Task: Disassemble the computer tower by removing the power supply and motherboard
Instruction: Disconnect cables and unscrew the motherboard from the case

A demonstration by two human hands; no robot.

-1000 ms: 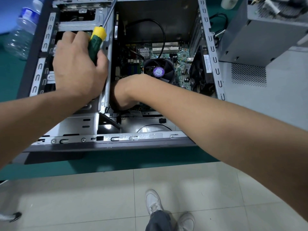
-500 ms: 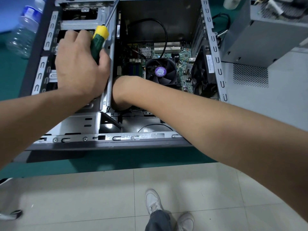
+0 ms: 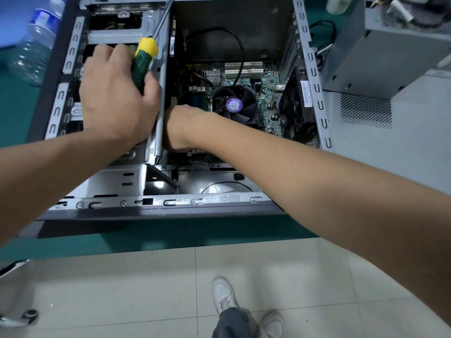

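1. The power supply already sits outside the case, just right of it
2. The motherboard remains inside
3. Left hand grips a screwdriver; right hand reaches inside, fingers hidden, state unclear

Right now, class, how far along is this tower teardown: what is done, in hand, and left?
Done: the power supply sits outside the case. In hand: the left hand grips a screwdriver; the right hand reaches inside, fingers hidden. Left: the motherboard remains mounted.

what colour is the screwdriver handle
Green with a yellow cap, on the screwdriver; head view.
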